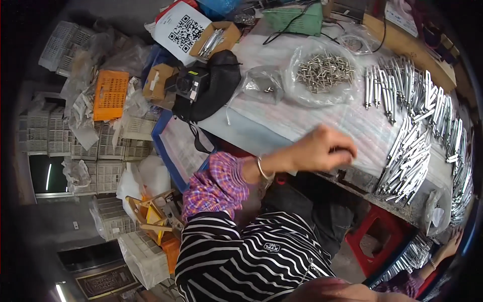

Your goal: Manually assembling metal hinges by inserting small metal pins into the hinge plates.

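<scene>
My left hand (324, 149) is over the table's front edge, its fingers curled in. Whatever it may hold is hidden. A bangle circles that wrist above a plaid sleeve (216, 183). At the far lower right, my right hand (449, 245) lies with fingers stretched out beside a blue crate (385, 274) of silvery metal strips (415, 254). Right of my left hand, a heap of slim shiny metal parts (406, 163) lies on the table, with more rows (402, 85) behind it. Beyond the hand stands a clear plastic bag of small metal pins or rivets (324, 73).
A smaller clear bag (261, 84), a black pouch (221, 83) and an open cardboard box (216, 40) lie at the table's left. Behind are a green box (294, 19) and cables. Stacked pale crates (60, 131) stand left; a red stool (375, 236) is below the table.
</scene>
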